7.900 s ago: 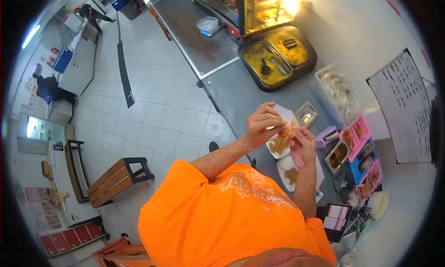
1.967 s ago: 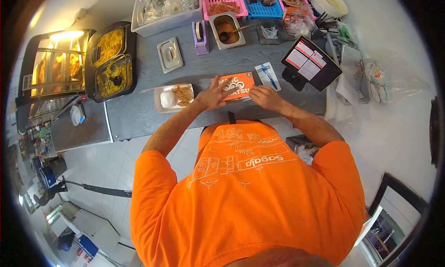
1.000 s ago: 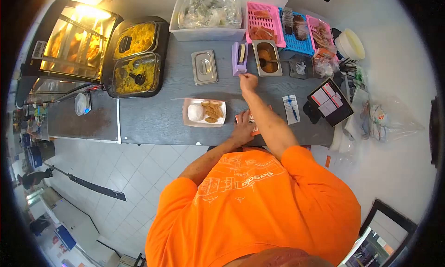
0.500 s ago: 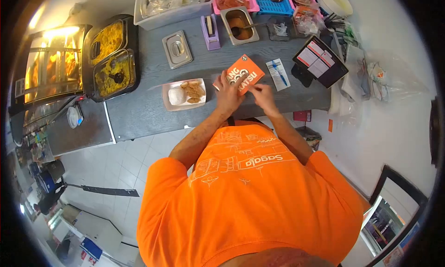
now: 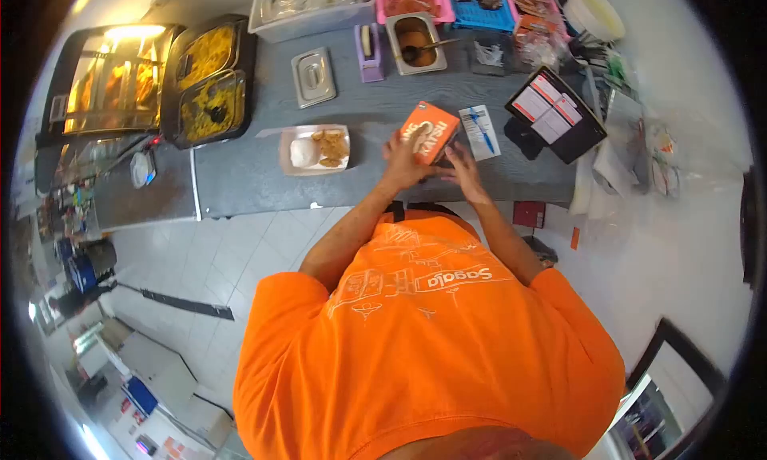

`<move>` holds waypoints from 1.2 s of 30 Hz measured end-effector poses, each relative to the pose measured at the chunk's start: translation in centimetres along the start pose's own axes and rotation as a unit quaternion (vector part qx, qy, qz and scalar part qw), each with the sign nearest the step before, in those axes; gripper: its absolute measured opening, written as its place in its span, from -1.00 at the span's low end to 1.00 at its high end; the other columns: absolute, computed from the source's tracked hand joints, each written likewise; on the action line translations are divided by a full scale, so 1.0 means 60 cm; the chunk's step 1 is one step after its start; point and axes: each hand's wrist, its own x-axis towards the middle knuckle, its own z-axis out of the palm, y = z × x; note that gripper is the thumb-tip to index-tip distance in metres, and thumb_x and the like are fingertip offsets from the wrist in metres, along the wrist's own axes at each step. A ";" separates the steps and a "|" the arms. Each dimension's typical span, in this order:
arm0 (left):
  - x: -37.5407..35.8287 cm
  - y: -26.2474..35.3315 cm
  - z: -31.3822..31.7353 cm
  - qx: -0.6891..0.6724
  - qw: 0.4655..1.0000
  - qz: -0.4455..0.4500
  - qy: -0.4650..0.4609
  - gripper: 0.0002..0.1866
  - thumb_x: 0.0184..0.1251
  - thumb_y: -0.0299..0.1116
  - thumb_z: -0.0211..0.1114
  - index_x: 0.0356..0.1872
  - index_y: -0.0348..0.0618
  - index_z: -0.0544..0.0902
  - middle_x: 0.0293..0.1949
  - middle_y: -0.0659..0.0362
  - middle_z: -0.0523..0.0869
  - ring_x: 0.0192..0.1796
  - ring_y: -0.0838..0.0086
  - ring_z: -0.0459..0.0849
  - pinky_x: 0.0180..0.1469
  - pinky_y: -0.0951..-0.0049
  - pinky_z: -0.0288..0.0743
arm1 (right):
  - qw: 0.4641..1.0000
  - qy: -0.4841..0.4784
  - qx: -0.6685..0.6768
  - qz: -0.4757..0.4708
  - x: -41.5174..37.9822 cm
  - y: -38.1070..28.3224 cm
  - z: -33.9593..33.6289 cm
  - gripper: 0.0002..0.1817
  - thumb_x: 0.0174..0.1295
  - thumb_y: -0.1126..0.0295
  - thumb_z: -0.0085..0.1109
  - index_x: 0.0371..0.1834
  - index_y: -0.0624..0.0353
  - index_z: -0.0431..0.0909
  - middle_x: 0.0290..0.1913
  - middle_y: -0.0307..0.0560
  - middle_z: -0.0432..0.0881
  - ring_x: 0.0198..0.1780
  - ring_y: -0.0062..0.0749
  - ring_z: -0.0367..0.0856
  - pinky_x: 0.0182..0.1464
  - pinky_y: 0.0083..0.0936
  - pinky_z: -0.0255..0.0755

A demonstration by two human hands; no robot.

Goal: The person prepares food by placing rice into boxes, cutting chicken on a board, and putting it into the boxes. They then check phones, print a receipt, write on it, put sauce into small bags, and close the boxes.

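Note:
An orange cardboard food box (image 5: 431,131) with white lettering sits closed and tilted at the counter's front. My left hand (image 5: 405,163) wraps its left side, fingers lying over the lid. On the lower right corner, the fingers of my right hand (image 5: 466,174) rest against the box's edge, thumb toward my left hand. To the left stands an open paper box (image 5: 289,164) with a white mound of rice (image 5: 304,152) and browned fried pieces (image 5: 330,146) in it. A blue pen (image 5: 484,129) lies on a printed slip (image 5: 493,147) just right of the orange box.
At the back are a steel pan of sauce (image 5: 415,41) with a ladle, a steel lid (image 5: 314,78), a purple tape dispenser (image 5: 370,57) and a plastic tub (image 5: 307,22). A tablet (image 5: 551,109) stands right. Yellow food trays (image 5: 212,105) and a lit warmer (image 5: 116,81) are left.
The orange box has turned so that its front side shows more. My right hand's fingers have spread along its edge, and my left hand has shifted right. The camera view has moved slightly.

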 end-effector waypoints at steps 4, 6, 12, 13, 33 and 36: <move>-0.022 0.044 -0.131 0.172 0.984 0.001 0.034 -0.02 -0.05 0.11 0.58 0.47 0.25 0.33 0.49 -0.10 0.19 0.50 -0.16 0.13 0.41 -0.38 0.02 | 0.989 -0.058 -0.130 0.030 0.102 0.035 -0.011 -0.02 0.20 0.11 0.41 0.53 0.40 0.07 0.13 0.25 0.62 0.12 -0.04 0.66 -0.03 -0.33 0.63; -0.020 0.060 -0.263 0.270 0.953 -0.007 0.136 -0.23 0.15 0.18 0.41 0.39 0.21 0.43 0.47 0.00 0.28 0.50 -0.05 0.18 0.38 -0.51 -0.11 | 0.961 -0.004 -0.271 -0.045 0.130 0.049 0.010 -0.05 0.19 0.13 0.40 0.52 0.41 0.11 0.19 0.30 0.57 0.23 0.03 0.57 0.17 -0.23 0.51; 0.002 -0.172 -0.479 0.258 0.906 -0.312 -0.126 -0.38 0.34 0.35 0.05 -0.01 0.08 0.77 0.05 -0.03 0.71 0.40 0.12 0.40 0.35 -0.57 -0.19 | 0.853 -0.169 -0.335 -0.363 0.054 -0.087 0.250 -0.50 0.22 0.25 0.23 0.20 0.27 0.54 0.22 0.15 0.57 0.28 0.14 0.46 0.33 -0.08 0.35; -0.022 -0.207 -0.450 0.259 0.919 -0.286 -0.073 -0.40 0.29 0.31 0.15 0.01 0.05 0.76 0.09 -0.03 0.68 0.37 0.12 0.43 0.33 -0.56 -0.10 | 0.811 -0.283 -0.392 -0.328 0.050 -0.086 0.291 -0.56 0.22 0.29 0.21 0.15 0.26 0.57 0.21 0.12 0.58 0.26 0.17 0.46 0.32 -0.05 0.36; -0.090 -0.388 -0.429 -0.175 0.937 -0.114 0.281 -0.59 0.39 -0.13 0.36 0.06 -0.24 0.64 0.00 0.08 0.69 0.11 0.37 0.56 0.26 0.33 0.36 | 0.961 0.047 -0.257 -0.095 0.024 -0.059 0.341 -0.62 0.20 0.21 0.39 -0.02 0.23 0.68 -0.14 0.01 0.76 -0.05 -0.31 0.73 0.01 -0.41 0.55; -0.087 -0.339 -0.500 -0.191 0.930 -0.037 0.311 -0.63 0.45 -0.24 0.30 0.12 -0.28 0.60 0.11 0.05 0.64 0.18 0.34 0.54 0.27 0.31 0.35 | 0.929 0.160 -0.194 -0.272 0.025 -0.174 0.245 -0.74 0.35 0.27 0.26 -0.11 0.26 0.71 -0.19 -0.11 0.78 -0.11 -0.45 0.72 -0.05 -0.49 0.54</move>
